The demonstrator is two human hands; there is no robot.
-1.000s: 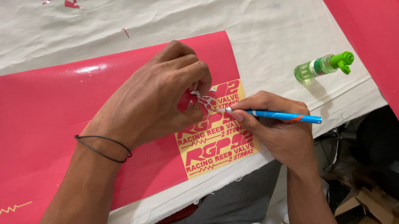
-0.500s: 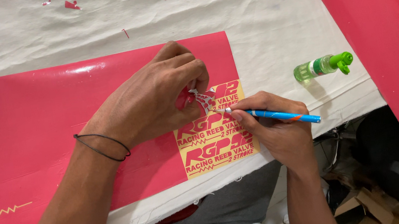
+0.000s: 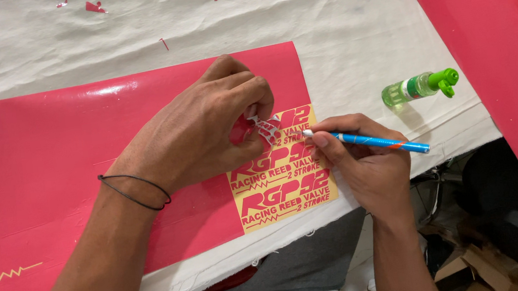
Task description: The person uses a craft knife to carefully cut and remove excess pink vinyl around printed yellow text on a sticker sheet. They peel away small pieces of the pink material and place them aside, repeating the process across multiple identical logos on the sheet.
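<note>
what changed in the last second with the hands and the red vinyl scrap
Very little. The left hand keeps pinching the peeled red vinyl scrap over the yellow decal patch, perhaps lifting it a touch higher. The right hand still holds the blue craft knife with its tip at the scrap's edge. The red vinyl sheet, the green bottle and the white cloth lie as before.

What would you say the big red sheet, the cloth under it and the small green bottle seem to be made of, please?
Red sheet: probably glossy adhesive vinyl; it shows a bright glare streak, and yellow backing shows where pieces are peeled away.
Cloth: looks like matte off-white woven fabric, wrinkled, with a frayed edge.
Green bottle: apparently translucent plastic with an opaque green cap.
</note>
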